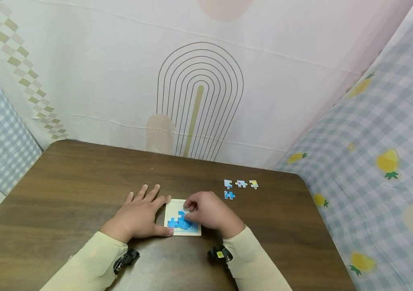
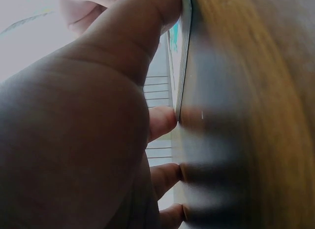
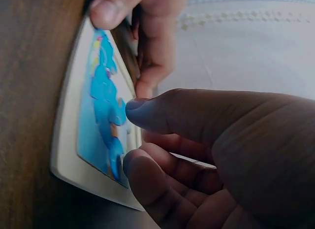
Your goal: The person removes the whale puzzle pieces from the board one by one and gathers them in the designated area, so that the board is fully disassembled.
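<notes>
A square jigsaw board (image 1: pixel 168 207) with a cream rim lies on the table, its lower part filled with blue pieces (image 1: pixel 182 222). My left hand (image 1: pixel 137 216) is spread flat at the board's left side. Its thumb rests on the near-left corner and its index fingertip touches the far-left corner; the other fingers rest on the wood. Over the board's right half, my right hand (image 1: pixel 208 212) has curled fingers and pinches a pale puzzle piece (image 3: pixel 130 136) between thumb and index finger, low at the board surface. The fingers hide most of that piece.
Several loose puzzle pieces (image 1: pixel 229 195) lie on the brown table (image 1: pixel 271 226) to the right and beyond the board. A patterned white cloth (image 1: pixel 119 81) hangs behind the table, and a checked cloth (image 1: pixel 359 137) hangs at the right.
</notes>
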{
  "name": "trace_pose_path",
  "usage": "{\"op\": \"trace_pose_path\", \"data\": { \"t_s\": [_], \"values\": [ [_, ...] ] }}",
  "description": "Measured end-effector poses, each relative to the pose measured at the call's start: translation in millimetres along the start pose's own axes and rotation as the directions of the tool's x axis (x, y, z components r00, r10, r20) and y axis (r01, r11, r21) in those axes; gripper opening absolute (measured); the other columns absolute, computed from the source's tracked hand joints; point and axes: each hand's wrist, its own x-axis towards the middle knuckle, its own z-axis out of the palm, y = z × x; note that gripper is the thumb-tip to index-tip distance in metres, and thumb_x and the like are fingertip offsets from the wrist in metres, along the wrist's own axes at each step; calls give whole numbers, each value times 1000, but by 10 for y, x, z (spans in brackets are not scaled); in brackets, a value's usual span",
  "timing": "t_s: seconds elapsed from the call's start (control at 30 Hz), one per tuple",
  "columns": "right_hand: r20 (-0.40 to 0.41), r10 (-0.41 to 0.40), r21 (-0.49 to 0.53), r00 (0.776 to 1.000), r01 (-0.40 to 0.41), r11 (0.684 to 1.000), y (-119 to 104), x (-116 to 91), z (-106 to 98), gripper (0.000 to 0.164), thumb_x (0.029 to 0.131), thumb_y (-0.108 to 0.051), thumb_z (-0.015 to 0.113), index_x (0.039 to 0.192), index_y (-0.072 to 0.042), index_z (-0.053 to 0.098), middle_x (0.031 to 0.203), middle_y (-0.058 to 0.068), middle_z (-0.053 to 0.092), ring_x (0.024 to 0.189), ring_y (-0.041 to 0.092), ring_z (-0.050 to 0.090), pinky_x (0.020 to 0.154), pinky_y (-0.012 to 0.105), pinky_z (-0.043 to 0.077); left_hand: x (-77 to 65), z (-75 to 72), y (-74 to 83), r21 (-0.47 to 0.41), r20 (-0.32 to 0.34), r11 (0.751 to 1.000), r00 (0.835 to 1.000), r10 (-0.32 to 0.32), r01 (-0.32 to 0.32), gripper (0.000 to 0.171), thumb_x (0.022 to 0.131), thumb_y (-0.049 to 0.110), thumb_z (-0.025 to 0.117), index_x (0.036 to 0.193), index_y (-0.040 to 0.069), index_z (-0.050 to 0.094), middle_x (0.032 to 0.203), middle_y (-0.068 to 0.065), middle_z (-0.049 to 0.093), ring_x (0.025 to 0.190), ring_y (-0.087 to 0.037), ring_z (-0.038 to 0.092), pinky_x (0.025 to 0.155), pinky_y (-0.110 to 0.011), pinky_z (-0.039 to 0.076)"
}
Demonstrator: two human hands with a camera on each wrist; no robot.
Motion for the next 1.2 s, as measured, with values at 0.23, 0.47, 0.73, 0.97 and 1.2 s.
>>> {"op": "trace_pose_path", "data": {
  "t_s": [0.23,0.47,0.73,0.97,1.2],
  "values": [
    [-2,0,-27,1000,0,1000,-10,9,34,16,95,-20,91,107,-14,83,91,-7,74,80,5,62,79,24,57,14,1,-4,3,-6,1000,1000,3,-3,112,83,87,80,172,28,48,187,-21,23,172,-60,13,129,-87,17],
    [1,-11,-64,1000,11,998,-49,-8,33,22,91,-21,93,110,-12,84,93,-4,74,81,5,59,79,24,54,11,2,-6,4,-6,1000,1000,4,-4,112,83,88,79,173,28,48,187,-21,23,171,-60,13,129,-87,17],
    [24,-17,-105,1000,19,994,-69,-20,48,30,92,-24,92,118,-13,83,97,-3,71,86,8,58,79,25,53,9,1,2,6,-1,1000,1000,2,-2,112,83,87,79,172,27,48,187,-21,23,171,-60,14,129,-87,18],
    [47,-17,-129,999,23,991,-74,-23,72,30,93,-27,91,120,-15,81,98,-3,68,86,8,56,78,25,51,11,21,-13,4,9,1000,1000,-2,2,111,84,88,78,173,28,48,188,-20,22,172,-58,12,129,-87,16],
    [59,-5,-155,998,14,988,-88,-11,68,32,94,-28,91,120,-15,78,98,-4,64,85,9,55,77,27,49,10,1,-2,4,3,1000,1000,0,0,112,83,87,79,173,27,48,187,-20,23,172,-59,13,129,-87,17]
  ]
}}
